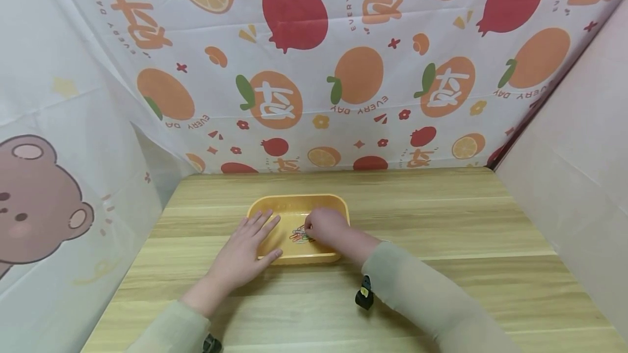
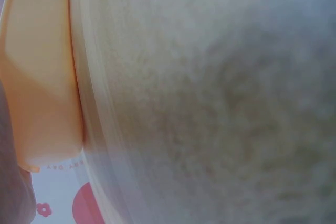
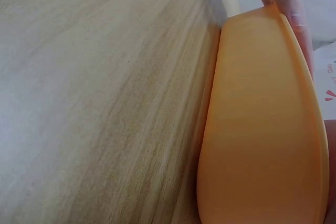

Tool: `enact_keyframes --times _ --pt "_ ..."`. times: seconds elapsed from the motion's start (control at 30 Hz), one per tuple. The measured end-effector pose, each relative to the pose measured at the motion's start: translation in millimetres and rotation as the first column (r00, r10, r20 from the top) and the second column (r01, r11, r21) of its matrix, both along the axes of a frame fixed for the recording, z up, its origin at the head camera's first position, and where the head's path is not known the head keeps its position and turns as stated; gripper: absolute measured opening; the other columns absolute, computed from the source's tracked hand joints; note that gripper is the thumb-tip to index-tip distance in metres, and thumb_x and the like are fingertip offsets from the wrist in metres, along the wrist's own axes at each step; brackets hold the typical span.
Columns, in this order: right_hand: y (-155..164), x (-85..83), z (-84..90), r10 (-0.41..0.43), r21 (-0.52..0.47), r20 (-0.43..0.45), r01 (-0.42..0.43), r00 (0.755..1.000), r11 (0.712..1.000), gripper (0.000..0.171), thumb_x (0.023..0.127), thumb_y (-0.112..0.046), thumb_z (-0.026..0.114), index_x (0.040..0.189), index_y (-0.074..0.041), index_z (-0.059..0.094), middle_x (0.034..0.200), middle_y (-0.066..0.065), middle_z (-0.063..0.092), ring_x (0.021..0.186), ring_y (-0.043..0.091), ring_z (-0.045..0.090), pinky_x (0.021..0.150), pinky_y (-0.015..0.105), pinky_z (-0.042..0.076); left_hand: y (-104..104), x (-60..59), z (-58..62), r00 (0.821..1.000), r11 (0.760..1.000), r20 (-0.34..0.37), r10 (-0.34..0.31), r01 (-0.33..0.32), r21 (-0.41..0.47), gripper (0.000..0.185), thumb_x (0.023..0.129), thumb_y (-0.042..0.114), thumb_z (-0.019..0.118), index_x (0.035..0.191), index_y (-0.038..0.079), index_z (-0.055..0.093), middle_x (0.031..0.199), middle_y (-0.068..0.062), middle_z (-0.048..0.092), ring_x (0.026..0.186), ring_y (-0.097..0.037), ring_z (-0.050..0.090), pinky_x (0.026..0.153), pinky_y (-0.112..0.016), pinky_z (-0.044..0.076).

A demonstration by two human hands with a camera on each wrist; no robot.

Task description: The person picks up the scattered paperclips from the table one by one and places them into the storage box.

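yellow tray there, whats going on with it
A person sits at a wooden table with a shallow yellow tray in front of them. The left hand lies flat with straight fingers over the tray's left rim. The right hand is curled inside the tray over a small heap of colourful bits, too small to identify; whether its fingers actually pinch any is hidden. A fruit-print cloth hangs behind.

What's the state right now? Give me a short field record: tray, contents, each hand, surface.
tray: yellow tray, flat on the wooden table
contents: small pile of coloured items, too small to identify
left hand: left hand, fingers straight, resting on the tray's left rim
right hand: right hand, fingers curled over the pile; actual grip hidden
backdrop: fruit-print cloth
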State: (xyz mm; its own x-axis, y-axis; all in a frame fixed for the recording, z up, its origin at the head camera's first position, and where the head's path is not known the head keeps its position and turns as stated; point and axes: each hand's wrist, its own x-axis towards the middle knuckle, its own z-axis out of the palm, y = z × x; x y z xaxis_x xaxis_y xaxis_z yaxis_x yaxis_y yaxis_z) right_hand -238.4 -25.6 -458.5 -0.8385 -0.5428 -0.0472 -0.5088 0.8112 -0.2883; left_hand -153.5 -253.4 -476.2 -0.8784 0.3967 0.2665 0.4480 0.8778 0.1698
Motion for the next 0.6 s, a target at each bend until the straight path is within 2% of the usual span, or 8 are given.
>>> enact_keyframes --times 0.27,0.6 --pt "1.3 2.6 1.1 0.002 0.017 -0.015 -0.002 1.0 1.0 0.012 0.092 -0.026 0.069 0.087 -0.022 0.08 0.083 -0.011 0.07 0.07 0.008 0.056 0.07 0.028 0.05 0.3 -0.6 -1.5 1.0 1.0 -0.017 -0.006 0.006 -0.007 0.076 0.094 0.061 0.054 0.156 0.022 0.034 0.161 -0.006 0.029 0.149 -0.03 0.024 0.12 -0.054 0.018" --pt "6.6 2.4 6.0 -0.018 -0.079 0.04 0.021 0.999 0.997 0.013 0.092 -0.028 0.071 0.094 -0.02 0.081 0.089 -0.01 0.072 0.086 0.01 0.063 0.081 0.03 0.052 1.1 0.2 -1.2 1.0 1.0 -0.007 -0.001 0.001 -0.003 0.076 0.093 0.056 0.06 0.156 0.022 0.034 0.161 -0.006 0.029 0.149 -0.03 0.022 0.12 -0.055 0.018"
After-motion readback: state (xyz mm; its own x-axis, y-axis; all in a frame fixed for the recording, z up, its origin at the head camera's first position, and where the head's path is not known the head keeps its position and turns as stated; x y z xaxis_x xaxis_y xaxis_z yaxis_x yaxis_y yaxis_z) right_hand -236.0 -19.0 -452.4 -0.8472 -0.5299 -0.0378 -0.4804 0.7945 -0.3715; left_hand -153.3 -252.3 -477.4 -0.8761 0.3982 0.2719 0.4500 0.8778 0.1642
